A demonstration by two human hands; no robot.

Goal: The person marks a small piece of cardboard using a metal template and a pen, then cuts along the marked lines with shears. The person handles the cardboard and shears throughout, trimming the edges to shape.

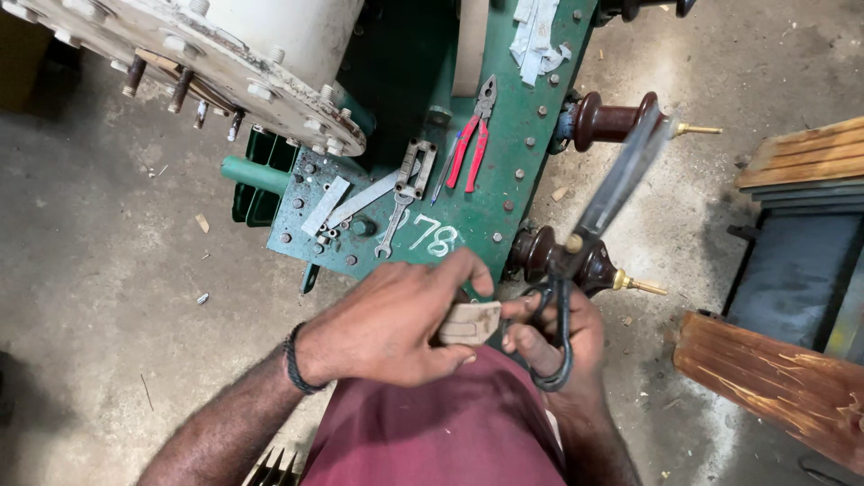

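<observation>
Your left hand (pixel 391 324) is closed on a small flat piece of pale card-like sheet (pixel 470 323), thumb on top and fingers curled under, held low in the near centre just above your maroon shirt (pixel 441 432). Your right hand (pixel 553 337) is gripping large dark steel scissors (pixel 585 243), fingers through the black loop handles; the long blades angle up and to the right, blurred, so you can't tell from this view whether they're apart or together. The sheet sits right beside the scissor handles, touching your right fingers. A black braided band (pixel 295 360) is on your left wrist. Just beyond your hands is a green painted steel plate (pixel 504 171), chipped, studded with bolts, with white painted figures on it. Lying on it: red-handled pliers (pixel 473 135), an open-ended metal spanner (pixel 396 216) and a second wrench-type tool (pixel 417 166) just left of the pliers, plus a flat grey metal strip (pixel 326 205). Two glossy brown ribbed ceramic insulators (pixel 612 119) with brass tips stick out of the plate's right edge, the nearer one partly behind the scissors. Far left is a round off-white flanged drum (pixel 225 54), rim ringed with bolts. Right side: rough wooden planks (pixel 774 373), one near, one farther. The floor is dusty concrete (pixel 117 252).
</observation>
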